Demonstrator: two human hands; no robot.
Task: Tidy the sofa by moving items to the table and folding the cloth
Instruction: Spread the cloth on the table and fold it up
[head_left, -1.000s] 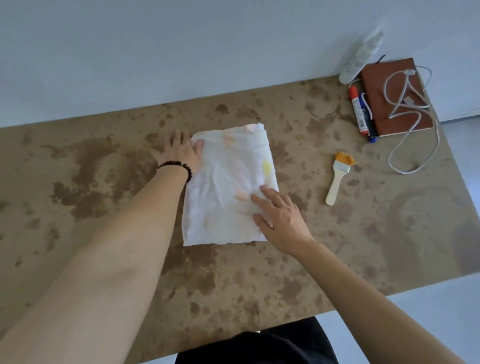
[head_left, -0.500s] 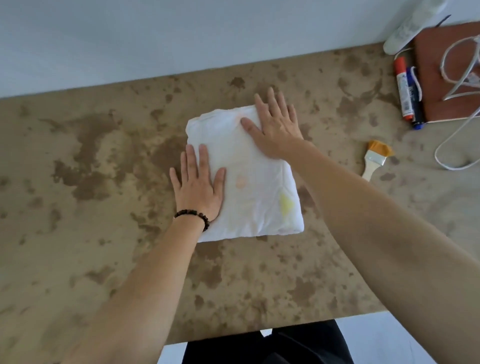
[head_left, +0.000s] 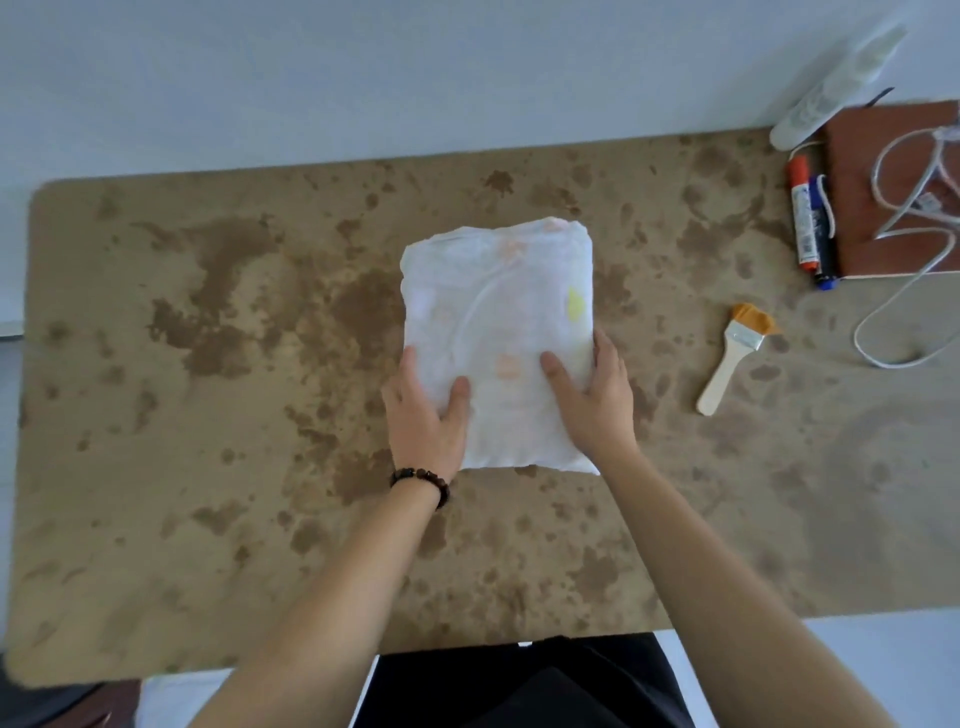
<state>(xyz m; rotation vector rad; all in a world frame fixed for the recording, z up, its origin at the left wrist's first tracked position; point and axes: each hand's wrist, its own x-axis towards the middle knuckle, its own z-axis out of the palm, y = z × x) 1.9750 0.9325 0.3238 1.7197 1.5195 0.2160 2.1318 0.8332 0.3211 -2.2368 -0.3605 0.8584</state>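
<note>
A folded white cloth with faint orange and yellow prints lies in the middle of the brown mottled table. My left hand, with a bead bracelet at the wrist, grips the cloth's near left edge, thumb on top. At the near right edge my right hand holds the cloth the same way, its thumb lying on the fabric. The fingers of both hands curl round the cloth's sides and are partly hidden by it.
A small paintbrush lies to the right of the cloth. At the far right corner are a red marker, a blue marker, a brown notebook with a white cable on it, and a white spray bottle.
Both hands left the cloth's top, where they pressed flat, and now grip its near left and right edges. The view shifted, so more of the table shows.
</note>
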